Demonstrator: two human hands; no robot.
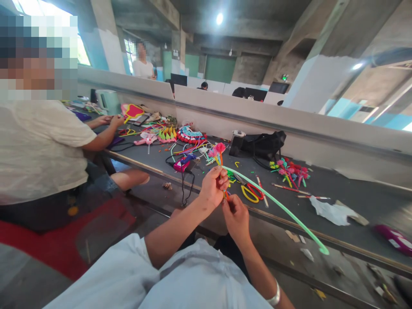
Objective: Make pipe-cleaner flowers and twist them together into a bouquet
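Note:
My left hand (pixel 214 186) is closed around the stems of a small pipe-cleaner bouquet, with pink flower heads (pixel 217 149) on top and yellow and orange stems. From that grip a long light-green pipe cleaner (pixel 273 198) arches out to the right, its curled end hanging past the table edge. Just below, my right hand (pixel 236 214) pinches the lower orange stem ends between thumb and fingers. Behind my hands, scissors (pixel 251 193) with yellow and red handles lie on the dark table, near green clippings.
A co-worker (pixel 41 146) sits at the left, hands around a red-and-yellow piece (pixel 132 112). Along the dark table (pixel 347 184) are a pink glue gun (pixel 184 163), a black bag (pixel 265 143), finished pipe-cleaner flowers (pixel 291 171), crumpled white plastic (pixel 330 210) and a purple packet (pixel 394 238). A low partition (pixel 289 124) runs behind.

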